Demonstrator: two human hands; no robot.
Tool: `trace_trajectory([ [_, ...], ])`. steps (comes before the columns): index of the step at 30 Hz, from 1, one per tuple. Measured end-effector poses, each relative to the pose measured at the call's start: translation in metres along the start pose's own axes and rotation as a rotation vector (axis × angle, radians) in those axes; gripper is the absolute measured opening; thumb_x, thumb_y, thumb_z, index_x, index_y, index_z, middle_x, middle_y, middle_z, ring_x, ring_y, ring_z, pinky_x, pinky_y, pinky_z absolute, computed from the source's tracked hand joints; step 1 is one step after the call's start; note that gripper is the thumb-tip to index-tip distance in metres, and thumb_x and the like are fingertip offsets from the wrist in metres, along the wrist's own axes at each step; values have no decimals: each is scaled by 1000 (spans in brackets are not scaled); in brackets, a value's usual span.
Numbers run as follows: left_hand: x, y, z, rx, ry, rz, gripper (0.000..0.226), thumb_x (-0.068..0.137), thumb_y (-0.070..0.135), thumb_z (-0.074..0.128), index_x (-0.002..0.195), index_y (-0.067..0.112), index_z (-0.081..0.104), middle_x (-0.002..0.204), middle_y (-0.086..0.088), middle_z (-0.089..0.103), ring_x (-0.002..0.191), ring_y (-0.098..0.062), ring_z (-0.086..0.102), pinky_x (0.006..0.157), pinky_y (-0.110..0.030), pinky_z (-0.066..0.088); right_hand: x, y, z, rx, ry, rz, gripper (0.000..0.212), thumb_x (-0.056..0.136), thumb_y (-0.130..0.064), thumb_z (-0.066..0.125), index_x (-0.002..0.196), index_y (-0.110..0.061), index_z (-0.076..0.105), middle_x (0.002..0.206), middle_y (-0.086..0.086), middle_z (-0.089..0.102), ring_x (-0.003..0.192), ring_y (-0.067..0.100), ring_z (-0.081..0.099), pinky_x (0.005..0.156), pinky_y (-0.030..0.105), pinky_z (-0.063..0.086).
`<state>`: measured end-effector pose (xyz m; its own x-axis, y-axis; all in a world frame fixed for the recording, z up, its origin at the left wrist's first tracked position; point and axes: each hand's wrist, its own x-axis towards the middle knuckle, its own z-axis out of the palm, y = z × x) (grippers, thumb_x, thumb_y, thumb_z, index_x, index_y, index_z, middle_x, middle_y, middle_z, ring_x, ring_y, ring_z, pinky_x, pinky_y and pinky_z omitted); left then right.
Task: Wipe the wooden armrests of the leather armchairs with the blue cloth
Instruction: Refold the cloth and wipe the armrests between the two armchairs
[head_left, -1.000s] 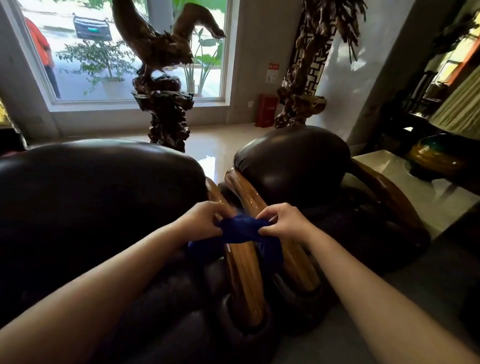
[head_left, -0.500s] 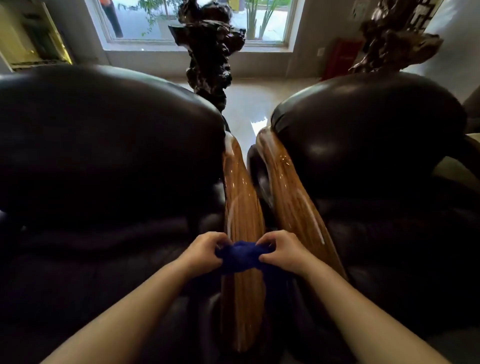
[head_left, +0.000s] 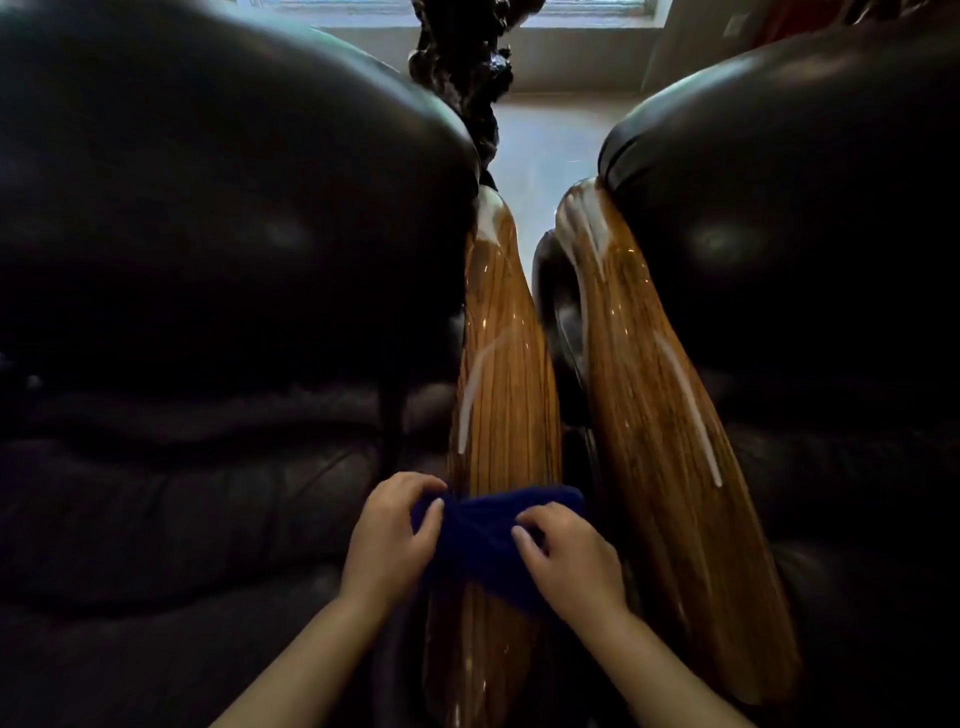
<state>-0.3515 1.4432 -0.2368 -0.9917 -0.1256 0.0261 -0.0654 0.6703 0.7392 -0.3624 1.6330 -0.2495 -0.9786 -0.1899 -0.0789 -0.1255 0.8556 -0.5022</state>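
Observation:
Two dark leather armchairs stand side by side, the left armchair (head_left: 208, 260) and the right armchair (head_left: 805, 234). Between them run two glossy wooden armrests, the left armrest (head_left: 501, 364) and the right armrest (head_left: 654, 415). A dark blue cloth (head_left: 493, 540) lies draped across the left armrest. My left hand (head_left: 389, 540) grips the cloth's left end and my right hand (head_left: 571, 561) grips its right end, so the cloth is stretched over the wood between them.
A dark carved wooden sculpture (head_left: 462, 67) rises behind the gap between the chairs. Pale shiny floor (head_left: 545, 145) and a window sill (head_left: 467, 10) lie beyond. A narrow gap separates the two armrests.
My head has tilted down and come closer, so the chairs fill the view. Both hands stay on the cloth, which now lies spread wider over the left armrest.

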Motion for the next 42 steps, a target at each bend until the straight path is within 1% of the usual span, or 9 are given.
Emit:
trace_trajectory([
  [4,-13,-15,25,106,279,-46,42,94,34,32,136,26,35,149,5,28,140,-9,18,116,-41,14,0,-3,20,-9,409,78,44,91,-37,36,133,-24,42,135,5,48,125,21,43,102,41,37],
  [7,-19,-20,52,140,216,-79,54,90,46,12,141,38,-3,154,10,-11,142,-5,-13,116,-41,-7,5,-12,41,15,377,126,61,92,-46,23,146,-25,8,156,10,8,143,26,8,112,49,11],
  [9,-16,-24,74,99,184,-136,56,88,48,10,138,39,-14,150,16,-22,139,-2,-20,117,-44,-5,9,-13,59,-39,316,139,63,91,-54,12,146,-26,-2,156,10,-1,143,28,3,113,51,11],
  [15,17,-27,94,-9,225,-123,60,90,44,16,139,39,-17,151,19,-25,141,-3,-17,112,-31,1,32,-10,76,-90,350,248,65,90,-52,21,147,-24,5,155,14,3,142,32,10,110,52,19],
  [22,96,-10,81,19,143,-19,61,90,38,18,140,30,-15,152,8,-19,141,-7,-17,114,-36,3,98,-17,51,-81,355,293,67,88,-46,25,147,-24,4,155,16,7,140,33,15,107,52,30],
  [30,188,3,76,-75,162,49,61,90,38,23,139,32,-13,151,12,-20,141,-4,-15,109,-12,-4,192,-10,19,-41,306,183,65,89,-48,19,144,-32,-12,154,7,-11,143,26,5,110,45,23],
  [36,246,22,62,51,106,-86,69,94,38,33,131,39,-25,146,8,-31,141,-15,-20,117,-47,4,253,-14,-7,-11,200,170,68,90,-54,19,138,-38,-25,152,4,-28,143,22,-15,115,55,8],
  [39,214,16,42,62,52,-34,68,87,55,26,135,47,-22,150,15,-28,139,-5,-23,116,-44,-1,223,-2,-18,17,190,7,64,89,-53,22,140,-45,-16,152,-5,-28,141,16,-19,112,50,7],
  [42,187,1,35,166,-225,69,63,87,52,31,130,56,-15,147,25,-26,136,3,-26,119,-43,5,202,10,-18,58,18,-156,67,93,-37,38,137,-52,-9,150,-19,-28,139,7,-24,115,43,14],
])
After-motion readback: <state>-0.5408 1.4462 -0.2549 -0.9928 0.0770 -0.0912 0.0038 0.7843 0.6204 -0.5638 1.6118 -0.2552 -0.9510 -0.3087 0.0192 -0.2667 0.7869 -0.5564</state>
